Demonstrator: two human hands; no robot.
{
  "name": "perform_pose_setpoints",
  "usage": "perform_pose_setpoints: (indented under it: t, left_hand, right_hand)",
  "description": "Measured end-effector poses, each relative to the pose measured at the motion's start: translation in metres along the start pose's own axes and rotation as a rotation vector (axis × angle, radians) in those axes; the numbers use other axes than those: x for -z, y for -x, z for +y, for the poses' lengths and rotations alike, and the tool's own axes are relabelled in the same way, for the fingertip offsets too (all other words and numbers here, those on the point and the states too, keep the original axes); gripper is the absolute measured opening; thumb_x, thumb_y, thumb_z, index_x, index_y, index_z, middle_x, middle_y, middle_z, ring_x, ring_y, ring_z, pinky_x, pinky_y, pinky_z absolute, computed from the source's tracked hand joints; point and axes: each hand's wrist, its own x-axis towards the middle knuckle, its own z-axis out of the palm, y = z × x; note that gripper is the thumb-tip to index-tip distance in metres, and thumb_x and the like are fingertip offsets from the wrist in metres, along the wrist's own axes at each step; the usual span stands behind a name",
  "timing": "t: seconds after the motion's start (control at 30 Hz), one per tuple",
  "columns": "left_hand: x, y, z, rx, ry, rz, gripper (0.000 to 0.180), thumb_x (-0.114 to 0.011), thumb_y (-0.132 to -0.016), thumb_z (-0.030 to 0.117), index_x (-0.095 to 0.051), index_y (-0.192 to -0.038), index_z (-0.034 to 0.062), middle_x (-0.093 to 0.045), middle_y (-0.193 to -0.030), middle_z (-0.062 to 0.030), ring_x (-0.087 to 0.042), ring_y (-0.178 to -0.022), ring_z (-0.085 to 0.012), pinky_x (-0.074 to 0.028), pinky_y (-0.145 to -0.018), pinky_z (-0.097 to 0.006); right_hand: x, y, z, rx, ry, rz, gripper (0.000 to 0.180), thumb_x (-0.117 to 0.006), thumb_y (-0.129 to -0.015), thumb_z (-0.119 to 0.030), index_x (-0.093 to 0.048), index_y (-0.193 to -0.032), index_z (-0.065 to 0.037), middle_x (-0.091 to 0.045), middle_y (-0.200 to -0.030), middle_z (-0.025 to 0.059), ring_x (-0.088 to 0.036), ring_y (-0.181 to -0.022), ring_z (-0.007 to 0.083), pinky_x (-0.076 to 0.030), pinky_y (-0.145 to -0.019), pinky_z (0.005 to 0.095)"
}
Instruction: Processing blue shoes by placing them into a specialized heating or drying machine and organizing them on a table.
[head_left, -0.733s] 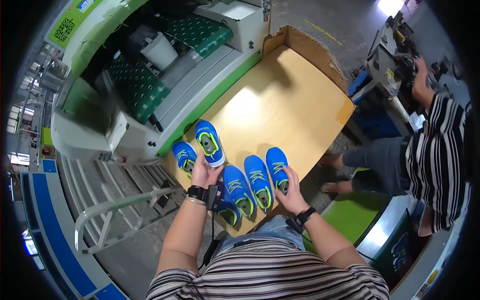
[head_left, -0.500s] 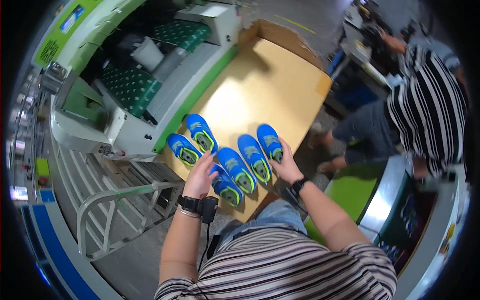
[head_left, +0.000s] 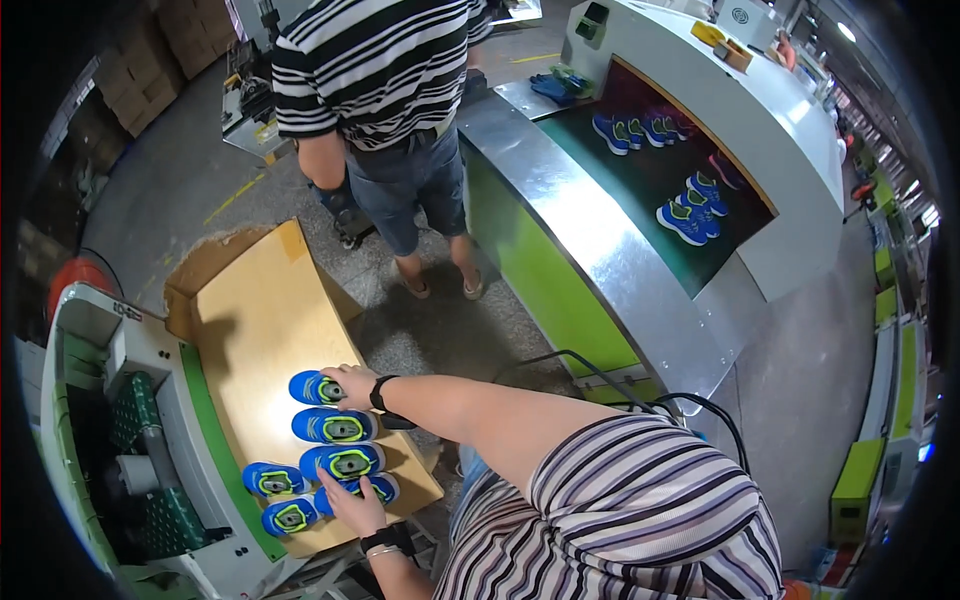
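Note:
Several blue sneakers with lime-green collars and grey inner forms lie side by side on a tan board. My right hand (head_left: 353,387) is closed round the heel of the farthest sneaker (head_left: 307,387). Below it lie a second sneaker (head_left: 325,424) and a third sneaker (head_left: 326,458), toes pointing left. My left hand (head_left: 356,506) is open, fingers spread, over the nearest sneaker of this row (head_left: 384,488), partly covering it. Two more sneakers, one upper (head_left: 262,478) and one lower (head_left: 279,519), lie left of my left hand.
The tan board (head_left: 265,320) has a torn cardboard edge at its far side. A white-green machine (head_left: 85,335) adjoins it on the left. A person in a striped shirt (head_left: 385,75) stands ahead. Right of them, a metal-edged conveyor (head_left: 600,240) carries blue sneakers (head_left: 688,215); black cables (head_left: 705,405) hang nearby.
My view has swung right, bringing the conveyor with sneakers into sight and shifting the board to the lower left. My hands remain at the sneakers, which keep about the same arrangement.

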Motion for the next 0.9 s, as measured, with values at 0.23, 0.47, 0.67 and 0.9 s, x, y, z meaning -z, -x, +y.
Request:
perform_pose_setpoints:
  t: [0.23,0.47,0.67,0.9]
  left_hand:
    - [0.002,0.002,0.012,-0.052,0.048,0.026,0.088,-0.077,-0.075,0.011,-0.031,-0.148,-0.0044,-0.044,-0.144,-0.0285,-0.045,-0.131,-0.042,-0.035,-0.111,-0.044]
    - [0.003,0.011,0.005,0.073,-0.098,0.046,0.09,-0.079,-0.075,0.019,-0.03,-0.148,0.0017,-0.047,-0.143,-0.0229,-0.051,-0.124,-0.0403,-0.041,-0.103,-0.046]
    - [0.006,0.012,0.011,0.192,-0.123,0.017,0.085,-0.074,-0.08,0.029,-0.031,-0.151,0.0106,-0.042,-0.151,-0.0156,-0.049,-0.126,-0.04,-0.035,-0.105,-0.053]
    - [0.058,-0.055,-0.004,0.343,0.226,-0.205,0.054,-0.066,-0.089,0.039,-0.056,-0.132,0.008,-0.06,-0.131,-0.0187,-0.059,-0.117,-0.0356,-0.042,-0.1,-0.05]
  right_hand:
    - [-0.007,-0.01,0.034,0.107,0.042,0.098,0.091,-0.085,-0.068,-0.032,-0.039,-0.145,-0.016,-0.057,-0.128,0.0235,-0.056,-0.118,0.0405,-0.045,-0.102,0.0469]
    - [-0.012,-0.003,0.025,0.098,0.08,0.043,0.086,-0.082,-0.074,-0.035,-0.038,-0.145,-0.013,-0.053,-0.133,0.025,-0.054,-0.121,0.0424,-0.045,-0.103,0.0473]
    - [-0.008,-0.002,0.021,0.149,0.022,0.036,0.08,-0.08,-0.077,-0.026,-0.038,-0.144,-0.012,-0.052,-0.131,0.0254,-0.051,-0.124,0.0418,-0.042,-0.105,0.0455]
    - [0.004,0.002,0.015,0.13,0.066,0.019,0.079,-0.078,-0.079,-0.025,-0.037,-0.144,-0.009,-0.05,-0.135,0.0236,-0.048,-0.126,0.0411,-0.04,-0.105,0.0462]
